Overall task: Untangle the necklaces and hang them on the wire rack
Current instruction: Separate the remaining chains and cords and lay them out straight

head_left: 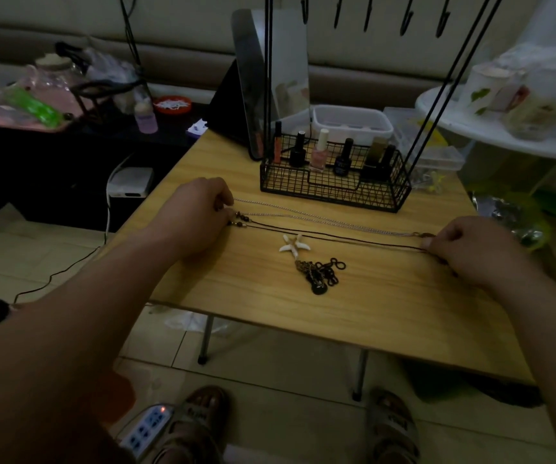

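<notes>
Two necklaces lie stretched across the wooden table (353, 316): a thin silver chain (306, 216) and a dark cord (330, 234) with small beads at its left end. My left hand (199, 216) pinches their left ends. At the right, my right hand (480, 252) pinches the other ends. A white starfish pendant (294, 246) lies under the cord. Just below the pendant sits a tangled heap of dark chain (320, 274). The wire rack (333, 177) stands behind, its black hooks (403, 18) high above at the top edge.
The rack's basket holds several nail polish bottles (318, 152). A mirror (269, 78) and a white tub (350, 123) stand behind it. Clear plastic boxes (437, 152) sit at the right rear. A power strip (149, 426) lies on the floor by my sandalled feet.
</notes>
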`<state>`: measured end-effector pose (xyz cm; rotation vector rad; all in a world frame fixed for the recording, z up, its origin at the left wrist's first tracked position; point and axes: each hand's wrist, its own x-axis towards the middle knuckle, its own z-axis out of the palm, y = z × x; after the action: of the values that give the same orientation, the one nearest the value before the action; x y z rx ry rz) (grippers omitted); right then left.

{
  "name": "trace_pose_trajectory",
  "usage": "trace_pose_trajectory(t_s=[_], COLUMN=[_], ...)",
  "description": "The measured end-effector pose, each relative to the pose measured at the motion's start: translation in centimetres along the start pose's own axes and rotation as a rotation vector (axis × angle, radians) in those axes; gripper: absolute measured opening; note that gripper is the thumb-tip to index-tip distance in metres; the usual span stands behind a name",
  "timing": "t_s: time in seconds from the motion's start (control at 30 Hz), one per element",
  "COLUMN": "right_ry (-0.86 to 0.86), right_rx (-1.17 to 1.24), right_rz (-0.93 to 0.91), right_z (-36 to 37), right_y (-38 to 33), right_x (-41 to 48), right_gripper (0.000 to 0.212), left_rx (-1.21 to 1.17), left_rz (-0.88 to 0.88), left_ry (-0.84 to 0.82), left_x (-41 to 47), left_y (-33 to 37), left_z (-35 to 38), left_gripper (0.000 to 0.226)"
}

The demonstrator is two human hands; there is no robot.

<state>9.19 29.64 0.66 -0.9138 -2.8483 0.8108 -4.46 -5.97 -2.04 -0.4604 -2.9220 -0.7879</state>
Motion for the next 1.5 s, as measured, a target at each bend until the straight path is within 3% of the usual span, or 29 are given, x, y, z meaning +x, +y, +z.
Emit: trace_pose_trajectory(t_s=[0.1, 0.2, 0.3, 0.37, 0.47, 0.63, 0.83, 1.1, 1.27, 1.43, 1.5], right_ry=[0.095, 0.184, -0.046, -0.22, -0.317, -0.299, -0.288, -0.324, -0.338, -0.215, -0.236], right_rx=[-0.164, -0.103, 0.044, 0.007, -0.102, -0.12, -0.082, 0.247, 0.349, 0.148, 0.116], right_rz=[-0.06, -0.222, -0.452, -0.583, -0.669, -0.646, -0.606, -0.457, -0.373, -0.41, -0.468], right_z=[0.2, 0.8, 2.4, 3.8, 5.4, 4.8, 4.4, 3.5, 3.7, 3.7, 3.8], right_y=[-0.1, -1.6, -4.0, -5.2, -5.9, -5.6, -4.9, -5.0, -5.2, -4.2, -4.4], right_x=[-0.2, -1.6, -4.1, -5.8, -6.4, -5.5, -5.2, -5.1, -4.7, -4.3, -4.5], right_gripper=[0.03, 0.022, 0.006, 0.018, 0.036, 0.012, 0.007, 0.004, 0.008, 0.006, 0.019], left_rx=[-0.009, -0.059, -0.007, 0.033, 0.057, 0.057, 0.074, 0.111, 0.111, 0.033, -0.103], left_rz=[0.069, 0.222, 0.377, 0.395, 0.407, 0.384, 0.345, 0.434, 0.489, 0.435, 0.374], left_ry=[0.073, -0.043, -0.235, -0.333, -0.342, -0.31, -0.351, -0.337, -0.313, -0.304, -0.306], left_x=[-0.6, -2.0, -3.4, -3.8, -3.9, -3.8, -3.9, -4.3, -4.1, -4.1, -4.3], left_y=[1.2, 3.6, 5.4, 5.8, 5.7, 5.3, 5.5, 6.4, 7.3, 7.4, 7.8], left_z=[-0.2, -0.3, 0.5, 1.0, 1.2, 1.0, 0.3, 1.3, 2.7, 2.3, 1.9], left_gripper=[0.019, 0.01, 0.026, 0.036, 0.032, 0.02, 0.017, 0.047, 0.01, 0.006, 0.006])
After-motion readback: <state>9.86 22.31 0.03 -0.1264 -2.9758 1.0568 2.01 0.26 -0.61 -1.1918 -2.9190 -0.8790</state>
